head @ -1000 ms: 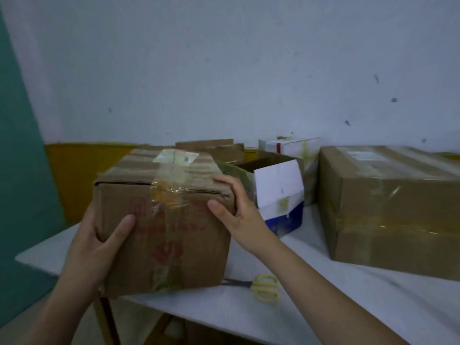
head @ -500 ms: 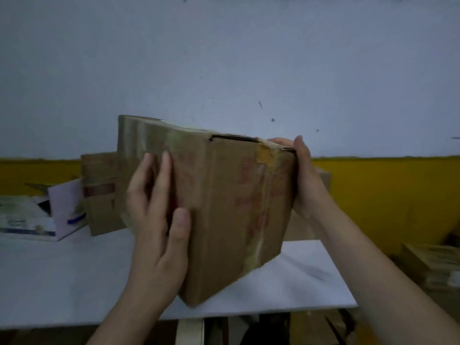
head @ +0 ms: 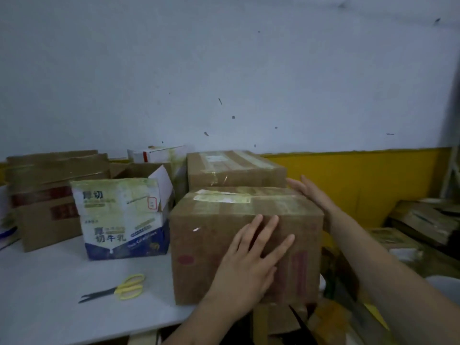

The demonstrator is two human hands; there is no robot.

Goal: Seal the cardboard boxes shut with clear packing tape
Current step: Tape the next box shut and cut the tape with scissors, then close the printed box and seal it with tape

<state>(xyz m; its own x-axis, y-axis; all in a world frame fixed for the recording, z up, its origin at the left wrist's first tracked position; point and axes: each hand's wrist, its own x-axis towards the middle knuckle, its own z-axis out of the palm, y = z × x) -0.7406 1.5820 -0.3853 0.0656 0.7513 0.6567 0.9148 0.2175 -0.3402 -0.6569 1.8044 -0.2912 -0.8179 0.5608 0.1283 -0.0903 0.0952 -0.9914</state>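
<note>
Box [head: 214,245] now upright on table [head: 49,307]

The room is sitting dim under flat, bluish light, its source impossible to place. A faint glare is catching the tape on the sealed box [head: 236,170] by the wall. Around that box everything is looking soft and grainy, with lines bowing toward the frame's right edge.
</note>
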